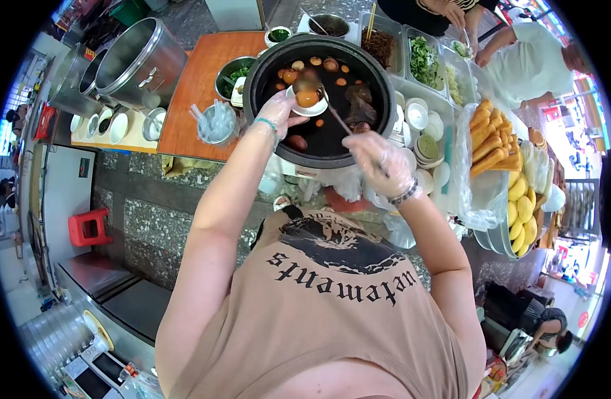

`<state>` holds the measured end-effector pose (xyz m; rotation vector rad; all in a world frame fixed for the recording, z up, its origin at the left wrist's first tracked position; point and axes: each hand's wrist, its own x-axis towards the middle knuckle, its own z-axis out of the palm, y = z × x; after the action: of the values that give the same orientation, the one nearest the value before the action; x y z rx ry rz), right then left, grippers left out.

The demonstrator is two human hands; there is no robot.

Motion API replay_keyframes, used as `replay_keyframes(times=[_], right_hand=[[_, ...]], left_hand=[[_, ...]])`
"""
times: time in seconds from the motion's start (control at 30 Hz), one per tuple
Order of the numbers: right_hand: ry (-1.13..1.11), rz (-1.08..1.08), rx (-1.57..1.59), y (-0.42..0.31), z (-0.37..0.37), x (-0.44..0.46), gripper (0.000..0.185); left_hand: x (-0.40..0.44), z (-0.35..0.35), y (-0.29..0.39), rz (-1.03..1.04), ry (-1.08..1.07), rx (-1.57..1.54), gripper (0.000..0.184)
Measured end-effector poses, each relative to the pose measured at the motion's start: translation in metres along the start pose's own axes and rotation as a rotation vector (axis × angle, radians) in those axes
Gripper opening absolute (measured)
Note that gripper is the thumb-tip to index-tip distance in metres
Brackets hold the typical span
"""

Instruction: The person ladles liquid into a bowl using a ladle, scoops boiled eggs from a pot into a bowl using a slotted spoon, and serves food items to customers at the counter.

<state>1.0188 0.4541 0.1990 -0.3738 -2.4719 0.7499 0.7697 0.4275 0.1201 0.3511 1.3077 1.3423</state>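
Note:
Over a large black pot [257, 136] of dark broth, my left hand [279, 114], in a clear glove, holds a small white dish [318, 108] by its edge. A brown egg [307, 99] rests at the dish, with the ladle's blurred bowl [308, 81] right above it. My right hand [383, 161], also gloved, is closed round the ladle's thin handle [337, 118] at the pot's right rim. Several eggs and a dark piece [362, 103] float in the broth.
Stacked white bowls [417, 114] stand right of the pot, with fried dough sticks [493, 139] beyond. Trays of greens [425, 63] are at the back right, near another person [531, 63]. Left are an orange board [205, 73], a metal cup of bags [216, 123] and steel pots [139, 66].

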Motion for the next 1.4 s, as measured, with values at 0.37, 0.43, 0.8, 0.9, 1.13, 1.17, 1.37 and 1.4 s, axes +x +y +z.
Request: replay_keyframes(times=[0.37, 0.43, 0.8, 0.9, 1.13, 1.17, 1.37, 1.4], right_hand=[[-0.059, -0.051, -0.103, 0.05, 0.016, 0.058, 0.015], [-0.093, -0.083, -0.105, 0.069, 0.027, 0.07, 0.015], [-0.024, 0.575, 0.615, 0.117, 0.028, 0.112, 0.032], [0.099, 0.612, 0.76, 0.125, 0.022, 0.105, 0.032], [0.219, 0.595, 0.78, 0.091, -0.025, 0.087, 0.035], [0.221, 0.584, 0.75, 0.08, -0.035, 0.088, 0.033], [0.073, 0.554, 0.622, 0.06, -0.071, 0.075, 0.034], [0.076, 0.554, 0.619, 0.058, -0.075, 0.073, 0.034]], left_hand=[[-0.029, -0.015, 0.007, -0.019, -0.006, -0.009, 0.034], [-0.033, -0.023, 0.004, -0.043, -0.024, 0.0, 0.034], [-0.046, -0.036, 0.001, -0.118, -0.014, -0.047, 0.037], [-0.046, -0.035, 0.002, -0.111, -0.027, -0.073, 0.038], [-0.029, -0.03, 0.005, -0.088, -0.04, -0.07, 0.039], [-0.029, -0.026, 0.008, -0.085, -0.034, -0.057, 0.039], [-0.006, -0.021, 0.011, -0.123, -0.179, -0.03, 0.038], [-0.002, -0.023, 0.012, -0.155, -0.26, -0.019, 0.038]])
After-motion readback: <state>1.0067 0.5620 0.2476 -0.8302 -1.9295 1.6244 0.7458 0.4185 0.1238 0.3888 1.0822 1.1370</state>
